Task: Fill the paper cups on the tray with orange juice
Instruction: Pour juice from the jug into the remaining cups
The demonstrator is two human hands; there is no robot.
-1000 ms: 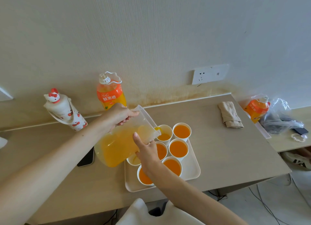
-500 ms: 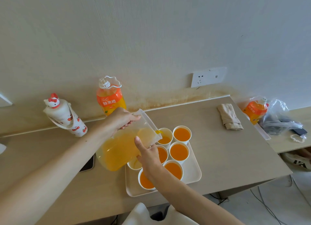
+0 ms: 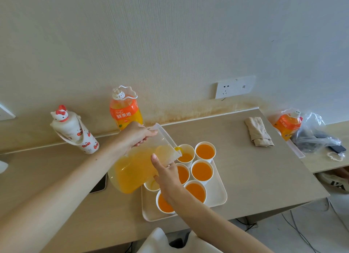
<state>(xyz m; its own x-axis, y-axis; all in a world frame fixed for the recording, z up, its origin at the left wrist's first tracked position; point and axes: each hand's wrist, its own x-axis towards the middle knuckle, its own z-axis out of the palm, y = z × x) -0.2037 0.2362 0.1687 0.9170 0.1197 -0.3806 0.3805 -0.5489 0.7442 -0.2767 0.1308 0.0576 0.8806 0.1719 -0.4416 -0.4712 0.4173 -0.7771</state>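
Note:
A clear plastic pitcher of orange juice is tilted to the right over the white tray. Its spout pours into the back left paper cup, which is partly filled. My left hand grips the pitcher's handle from above. My right hand steadies the pitcher's near side, thumb up along its wall. Several other cups hold juice, among them the back right cup and the front cup. One cup under the pitcher looks nearly empty.
An orange juice bottle stands at the wall behind the pitcher. A white cartoon bottle stands at the left, a dark phone lies under my left arm. A folded cloth and a plastic bag lie right.
The pour into the back left cup continues and its level has risen a little. Both hands keep the same hold; the view has shifted slightly.

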